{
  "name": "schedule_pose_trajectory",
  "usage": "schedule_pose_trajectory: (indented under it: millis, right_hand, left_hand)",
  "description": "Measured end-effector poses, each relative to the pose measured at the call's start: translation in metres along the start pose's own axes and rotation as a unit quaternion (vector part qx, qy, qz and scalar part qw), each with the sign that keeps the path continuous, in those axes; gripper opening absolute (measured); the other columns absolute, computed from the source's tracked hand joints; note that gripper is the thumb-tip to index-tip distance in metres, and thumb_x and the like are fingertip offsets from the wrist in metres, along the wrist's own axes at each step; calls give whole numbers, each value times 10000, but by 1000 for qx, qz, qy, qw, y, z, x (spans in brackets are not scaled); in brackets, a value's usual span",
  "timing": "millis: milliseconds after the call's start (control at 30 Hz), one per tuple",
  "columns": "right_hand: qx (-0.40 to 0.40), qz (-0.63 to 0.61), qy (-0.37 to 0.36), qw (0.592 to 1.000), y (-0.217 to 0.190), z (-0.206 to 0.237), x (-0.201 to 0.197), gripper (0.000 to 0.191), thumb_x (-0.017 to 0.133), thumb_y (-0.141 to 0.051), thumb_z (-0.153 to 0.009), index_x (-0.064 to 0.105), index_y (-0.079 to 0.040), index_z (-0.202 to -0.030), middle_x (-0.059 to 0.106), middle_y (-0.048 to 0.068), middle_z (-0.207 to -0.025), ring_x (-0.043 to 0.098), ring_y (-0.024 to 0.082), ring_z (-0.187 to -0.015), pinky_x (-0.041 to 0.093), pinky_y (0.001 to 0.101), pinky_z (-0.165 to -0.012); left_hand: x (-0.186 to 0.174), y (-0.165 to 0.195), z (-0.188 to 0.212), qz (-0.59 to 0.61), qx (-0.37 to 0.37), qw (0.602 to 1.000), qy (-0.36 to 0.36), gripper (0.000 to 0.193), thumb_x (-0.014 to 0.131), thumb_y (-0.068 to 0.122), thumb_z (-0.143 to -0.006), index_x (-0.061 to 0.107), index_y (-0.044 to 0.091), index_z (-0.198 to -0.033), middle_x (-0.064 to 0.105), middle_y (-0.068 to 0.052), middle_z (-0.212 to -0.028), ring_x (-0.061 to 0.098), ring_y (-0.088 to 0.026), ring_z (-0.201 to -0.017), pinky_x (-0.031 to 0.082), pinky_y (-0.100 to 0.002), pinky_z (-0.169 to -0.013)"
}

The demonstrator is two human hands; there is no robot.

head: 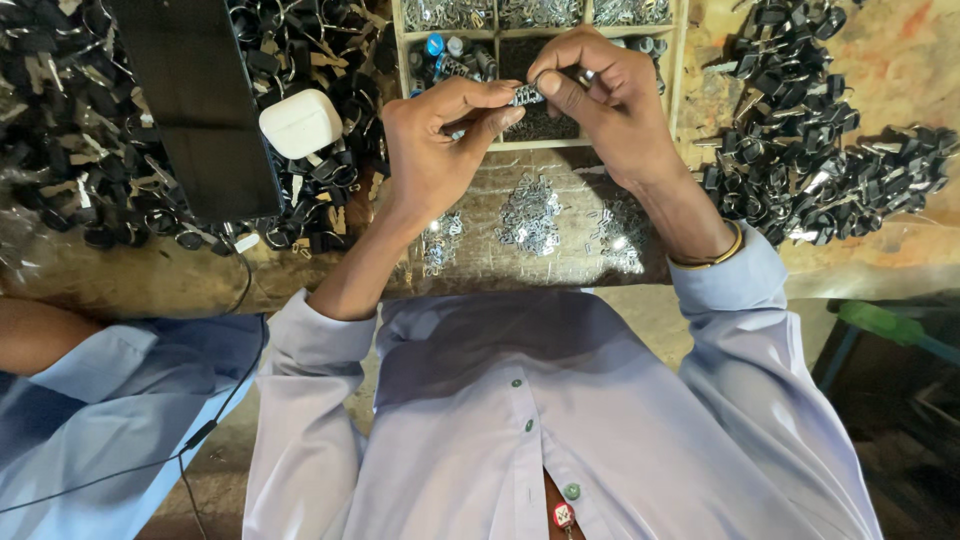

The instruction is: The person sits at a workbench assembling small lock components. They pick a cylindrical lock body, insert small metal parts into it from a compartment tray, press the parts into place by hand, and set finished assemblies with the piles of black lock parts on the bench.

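Silvery ridged metal piece, pinched between left hand, right hand

Black clip piles flank both sides, divided tray ahead; middle strip passable

Pale lilac buttoned shirt, rolled sleeves, gold bangle

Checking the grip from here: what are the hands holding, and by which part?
Both hands pinch one small metal part: left hand on its left end, right hand on its right.
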State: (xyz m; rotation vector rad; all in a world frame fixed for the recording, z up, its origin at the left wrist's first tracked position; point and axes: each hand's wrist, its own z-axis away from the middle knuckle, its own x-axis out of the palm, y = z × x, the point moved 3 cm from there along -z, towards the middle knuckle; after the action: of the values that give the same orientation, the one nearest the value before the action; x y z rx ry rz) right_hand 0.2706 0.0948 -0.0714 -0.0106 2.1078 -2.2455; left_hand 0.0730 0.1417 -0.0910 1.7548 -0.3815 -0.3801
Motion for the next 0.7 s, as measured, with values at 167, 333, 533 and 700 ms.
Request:
schedule_pose_trajectory:
  millis: [167,333,533,700]
  right_hand:
    - [-63,57,-21,996,-6,2,3,73,635,21,-1128,639,29,-1201,570,30,-1193,598,92,-1075,519,241,-934]
    - [-97,242,11,965,-16,5,6,96,718,36,-1091,698,16,-1183,653,98,-1160,610,141,-926,478,242,-770]
    - [-182,362,-12,914,-26,7,9,123,755,41,-1073,715,7,-1185,700,115,-1203,718,213,-1016,581,322,-813]
    - [-211,358,-39,909,-33,2,10,203,687,62,-1065,677,12,-1261,673,136,-1251,708,269,-1117,600,357,-921]
  left_hand:
    - [0,-1,0,2,7,1000,2,156,815,-42,-938,740,3,-1067,786,-133,-1097,789,-191,-1045,675,-280,-897]
    - [-1,-2,1,-4,0,1000,2,158,814,-44,-940,739,2,-1071,786,-131,-1095,791,-194,-1038,676,-278,-881]
    - [0,-2,1,-16,15,1000,3,163,806,-45,-941,741,-4,-1084,782,-143,-1109,786,-207,-1056,677,-288,-894]
    - [0,-5,2,-20,17,1000,8,149,808,-45,-941,742,-7,-1068,783,-146,-1098,789,-208,-1048,680,-290,-894]
